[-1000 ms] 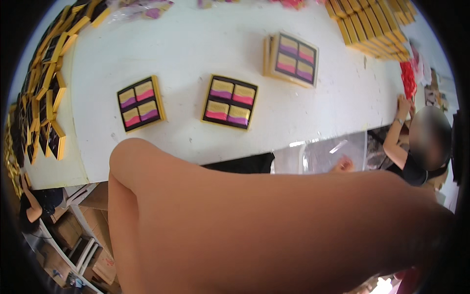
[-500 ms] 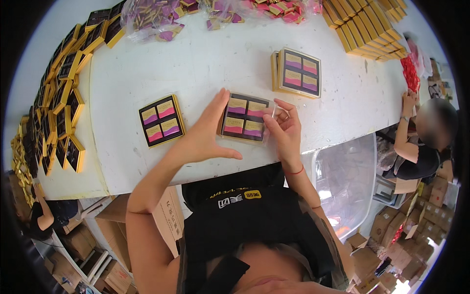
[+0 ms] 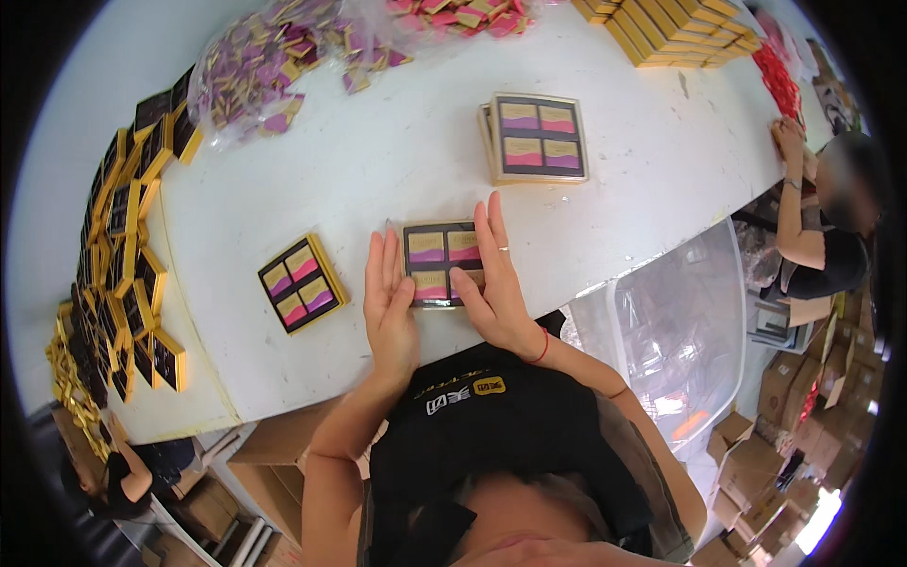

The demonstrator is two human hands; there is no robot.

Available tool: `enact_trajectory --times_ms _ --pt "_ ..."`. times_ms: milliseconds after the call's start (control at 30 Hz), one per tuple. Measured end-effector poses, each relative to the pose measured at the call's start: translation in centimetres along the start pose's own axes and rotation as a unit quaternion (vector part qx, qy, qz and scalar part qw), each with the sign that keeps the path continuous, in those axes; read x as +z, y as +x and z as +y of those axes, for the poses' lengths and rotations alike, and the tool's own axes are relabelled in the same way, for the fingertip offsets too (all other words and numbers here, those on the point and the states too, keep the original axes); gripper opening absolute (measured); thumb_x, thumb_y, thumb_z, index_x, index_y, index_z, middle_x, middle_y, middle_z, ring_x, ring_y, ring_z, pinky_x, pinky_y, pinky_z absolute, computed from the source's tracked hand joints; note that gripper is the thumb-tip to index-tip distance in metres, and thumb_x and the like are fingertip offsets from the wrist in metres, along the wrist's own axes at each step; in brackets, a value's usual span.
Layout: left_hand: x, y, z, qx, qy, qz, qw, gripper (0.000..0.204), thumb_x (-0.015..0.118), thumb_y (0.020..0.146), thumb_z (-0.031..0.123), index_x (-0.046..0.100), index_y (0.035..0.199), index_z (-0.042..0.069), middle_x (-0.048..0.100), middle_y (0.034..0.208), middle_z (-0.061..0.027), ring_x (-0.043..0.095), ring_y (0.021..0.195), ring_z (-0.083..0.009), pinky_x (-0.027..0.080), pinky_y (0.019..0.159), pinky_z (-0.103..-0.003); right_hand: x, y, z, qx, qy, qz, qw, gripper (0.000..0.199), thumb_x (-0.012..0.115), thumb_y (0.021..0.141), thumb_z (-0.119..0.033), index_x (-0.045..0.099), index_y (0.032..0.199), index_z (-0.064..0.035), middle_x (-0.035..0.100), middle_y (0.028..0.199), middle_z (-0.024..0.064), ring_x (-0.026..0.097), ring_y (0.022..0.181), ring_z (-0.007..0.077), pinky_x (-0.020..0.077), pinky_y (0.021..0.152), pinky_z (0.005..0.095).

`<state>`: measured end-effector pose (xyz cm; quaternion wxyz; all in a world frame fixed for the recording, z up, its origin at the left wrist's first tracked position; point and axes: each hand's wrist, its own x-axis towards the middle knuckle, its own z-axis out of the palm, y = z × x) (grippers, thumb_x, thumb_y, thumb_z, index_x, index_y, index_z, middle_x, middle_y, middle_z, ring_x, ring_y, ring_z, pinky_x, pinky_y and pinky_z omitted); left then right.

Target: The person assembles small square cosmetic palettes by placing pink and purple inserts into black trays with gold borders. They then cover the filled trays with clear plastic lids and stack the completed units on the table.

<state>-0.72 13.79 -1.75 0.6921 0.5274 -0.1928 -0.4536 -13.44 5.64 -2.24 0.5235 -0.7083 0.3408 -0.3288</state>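
Observation:
Flat on the white table [image 3: 378, 142], a small square box [image 3: 436, 238] under a clear lid lies between my two hands. Its black tray holds gold packets with purple or pink wavy lower parts. My left hand [image 3: 390, 307] presses along the box's left side, fingers straight and thumb at the near corner. Along the right edge run the fingers of my right hand [image 3: 496, 288], its thumb on top and covering part of a packet. To the left lies a similar filled box [image 3: 303, 283] with gold sides. Farther off sits a stack of filled boxes [image 3: 539, 142] with a clear cover on top.
Rows of black-and-gold boxes [image 3: 123, 217] line the left side. Plastic bags of loose purple packets [image 3: 255, 71] and pink packets [image 3: 463, 14] lie at the back, near stacked gold boxes [image 3: 680, 33]. A clear plastic bin [image 3: 675, 331] stands right. Two other people work nearby.
My right hand has come over the box's right edge with its thumb on top. My left hand has turned to lie along the left side. The clear lid now sits squarer. The view has shifted.

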Motion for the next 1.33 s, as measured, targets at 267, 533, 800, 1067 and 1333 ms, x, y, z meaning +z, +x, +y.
enact_trajectory --times_ms 267,533,800,1067,1333 --pt "8.2 3.9 4.4 0.246 0.218 -0.153 0.932 0.042 0.045 0.099 0.003 0.049 0.141 0.0 0.031 0.157 -0.0204 0.03 0.146 -0.0272 0.024 0.116 -0.036 -8.2 4.6 -3.9 -0.228 0.019 0.245 0.942 0.044 0.059 0.085 0.002 0.051 0.128 0.0045 0.045 0.14 0.0261 0.048 0.13 0.0328 0.0389 0.108 0.0417" --pt "8.0 11.2 2.5 0.264 0.24 -0.059 0.932 0.048 0.04 0.103 0.018 0.037 0.148 0.0 0.031 0.158 -0.0104 0.027 0.145 -0.0214 0.022 0.118 -0.036 -19.0 4.1 2.0 -0.122 -0.099 0.358 0.92 0.031 0.058 0.097 -0.012 0.06 0.126 -0.0004 0.066 0.118 0.0139 0.061 0.107 0.018 0.0459 0.097 0.0317" --pt "-16.6 2.4 7.1 0.15 0.577 0.189 0.78 0.056 0.047 0.103 0.035 0.038 0.149 0.006 0.032 0.156 -0.0172 0.033 0.143 -0.0309 0.028 0.116 -0.044 -26.9 -18.4 23.5 0.382 -0.372 0.162 0.831 0.048 0.084 0.071 -0.03 0.063 0.104 -0.0028 0.069 0.089 0.0117 0.067 0.091 0.0285 0.0535 0.08 0.0398" --pt "-14.7 2.1 2.7 0.123 0.498 0.122 0.849 0.059 0.043 0.105 0.028 0.023 0.154 0.002 0.024 0.16 -0.0169 0.029 0.145 -0.0298 0.025 0.117 -0.038 -26.5 -21.1 25.9 0.377 -0.33 0.143 0.853 0.056 0.084 0.07 -0.026 0.058 0.115 -0.007 0.067 0.092 0.0122 0.064 0.09 0.0275 0.0515 0.078 0.0409" --pt "-4.4 1.3 -0.4 0.167 0.437 0.038 0.883 0.055 0.046 0.098 0.009 0.031 0.15 0.0 0.026 0.159 -0.0158 0.023 0.148 -0.0273 0.016 0.12 -0.037 -22.4 -10.5 1.5 0.103 -0.023 0.403 0.909 0.068 0.069 0.088 -0.007 0.035 0.146 -0.0022 0.06 0.08 -0.0016 0.048 0.062 0.0043 0.04 0.056 0.0176"
